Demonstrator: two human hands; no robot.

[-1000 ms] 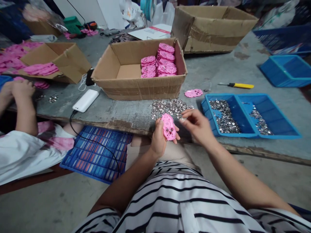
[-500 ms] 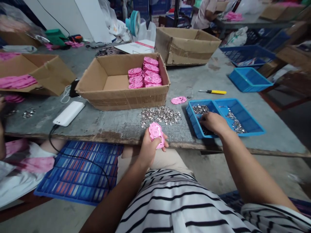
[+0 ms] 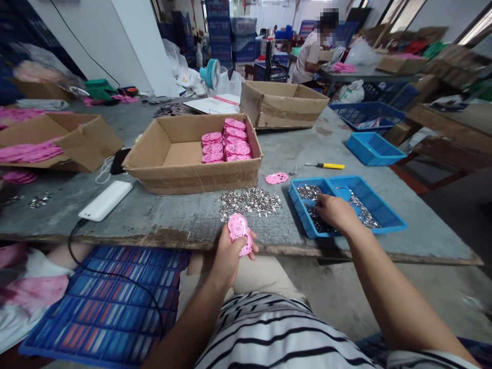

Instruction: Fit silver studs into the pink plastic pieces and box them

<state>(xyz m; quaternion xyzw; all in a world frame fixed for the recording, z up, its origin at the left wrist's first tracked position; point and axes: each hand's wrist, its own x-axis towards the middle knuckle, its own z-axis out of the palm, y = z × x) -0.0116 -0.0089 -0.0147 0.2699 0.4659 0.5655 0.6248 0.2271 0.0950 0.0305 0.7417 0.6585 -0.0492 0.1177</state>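
A pink plastic plate with a scalloped edge (image 3: 239, 230) is in my left hand (image 3: 227, 256), thumb pressed on its face, just off the table's front edge. My right hand (image 3: 336, 211) is down in the left half of a divided blue tray (image 3: 388, 218), fingers drawn together at the small shiny metal pieces (image 3: 308, 192) there; its fingertips are hidden. More silvery metal pieces (image 3: 251, 201) lie spread on the table between my hands. Behind them a second pink plate (image 3: 277, 178) lies flat.
A cardboard box (image 3: 192, 177) holds stacked pink plates (image 3: 236, 136). Another carton (image 3: 284, 105) stands behind it. A yellow-handled tool (image 3: 331, 166) and a smaller blue tray (image 3: 374, 148) are at the right. A white power bank (image 3: 106, 201) with a black cable lies left. A person (image 3: 307, 59) works farther back.
The camera view has tilted up, so the table sits lower in the picture. My left hand still holds the pink plate, and my right hand stays in the tray's left half.
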